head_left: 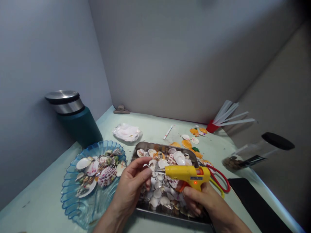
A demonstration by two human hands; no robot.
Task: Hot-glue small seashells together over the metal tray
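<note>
My right hand [201, 197] grips a yellow hot glue gun [187, 174], its metal tip pointing left and a red light glowing on its side. My left hand [132, 187] is pinched just left of that tip, holding something small that I cannot make out. Both hands hover over a metal tray [143, 147] heaped with several small seashells, mostly white. To the left stands a blue glass dish [73, 191] with larger patterned shells.
A teal bottle with a steel lid [73, 118] stands at the back left. Red-handled scissors [220, 181], orange shell pieces [191, 142], a red cup of glue sticks [220, 121], a white wrapper [126, 132], a lying jar [257, 152] and a black pad [257, 207] surround the tray.
</note>
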